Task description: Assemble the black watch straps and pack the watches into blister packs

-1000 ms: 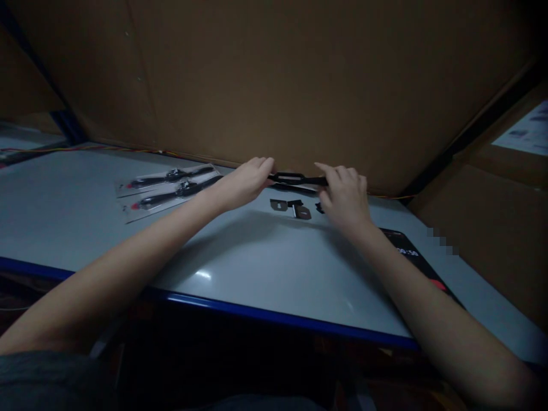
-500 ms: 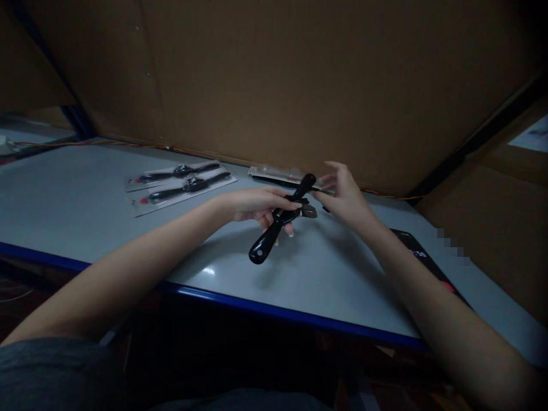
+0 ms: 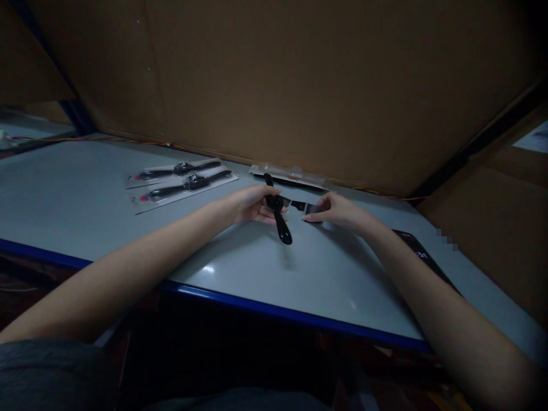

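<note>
My left hand is closed around the middle of a black spokeshave, a two-handled tool held above the table. Its near handle points down toward the table's front edge. A thin flat plate juts out from the tool's right side. Just right of it, my right hand pinches a small flat dark plate between thumb and fingers. A small black piece shows between that plate and the spokeshave; whether it touches either one I cannot tell.
Two carded packs, an upper one and a lower one, each with a black spokeshave, lie at left. Opened clear packaging rests by the cardboard wall. A black flat item is partly behind my right forearm. The table has a blue front edge.
The spokeshave has turned in my left hand and shifted slightly, so its near handle now points down and right. My right hand has lowered and its raised fingers have closed on the flat plate.
</note>
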`<state>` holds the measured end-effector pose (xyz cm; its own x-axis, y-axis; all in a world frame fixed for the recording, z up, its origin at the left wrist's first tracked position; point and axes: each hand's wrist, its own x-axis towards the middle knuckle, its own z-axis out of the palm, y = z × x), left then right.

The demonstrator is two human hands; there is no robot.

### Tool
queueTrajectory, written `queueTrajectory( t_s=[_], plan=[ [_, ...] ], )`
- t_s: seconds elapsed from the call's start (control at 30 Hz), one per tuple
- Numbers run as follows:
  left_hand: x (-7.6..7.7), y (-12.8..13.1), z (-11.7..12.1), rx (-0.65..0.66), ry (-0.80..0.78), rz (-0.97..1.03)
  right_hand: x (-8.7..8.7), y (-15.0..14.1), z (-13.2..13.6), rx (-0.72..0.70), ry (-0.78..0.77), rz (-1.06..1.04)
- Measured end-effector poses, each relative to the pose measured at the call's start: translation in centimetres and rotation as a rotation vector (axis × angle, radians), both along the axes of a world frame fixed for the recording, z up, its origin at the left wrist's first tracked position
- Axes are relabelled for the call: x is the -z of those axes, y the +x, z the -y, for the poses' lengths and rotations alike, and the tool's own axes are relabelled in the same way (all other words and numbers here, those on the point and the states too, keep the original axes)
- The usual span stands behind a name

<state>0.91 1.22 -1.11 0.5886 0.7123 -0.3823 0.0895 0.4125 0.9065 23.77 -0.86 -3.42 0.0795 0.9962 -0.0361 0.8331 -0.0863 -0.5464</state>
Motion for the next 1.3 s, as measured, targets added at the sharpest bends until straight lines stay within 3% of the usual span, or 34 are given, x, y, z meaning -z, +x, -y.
queueTrajectory(
  t_s=[0.2, 0.3, 0.37, 0.53, 0.77, 1.07, 1.3],
  plan=[
    [0.3, 0.2, 0.1, 0.042, -0.06, 0.044, -1.9, -1.2, 2.0, -0.01, 0.132, -0.351],
    [0.2, 0.5, 0.7, 0.068, -0.073, 0.062, -3.0, -2.7, 3.1, -0.134, 0.216, -0.523],
    [0.0, 0.6, 1.2, 0.095, -0.077, 0.084, -3.1, -3.7, 3.7, -0.237, 0.192, -0.585],
    [-0.1, 0.9, 2.1, 0.141, -0.077, 0.101, -2.2, -5.6, 4.0, -0.266, 0.143, -0.614],
    [0.5, 1.1, 2.2, 0.133, -0.12, 0.122, -1.6, -5.3, 3.6, -0.185, 0.158, -0.582],
    [0.9, 1.1, 2.5, 0.154, -0.09, 0.15, -1.2, -6.5, 4.0, -0.217, 0.142, -0.605],
    [0.5, 0.5, 1.3, -0.072, -0.01, 0.133, -1.0, -3.2, 1.7, -0.109, 0.263, -0.481]
  ],
)
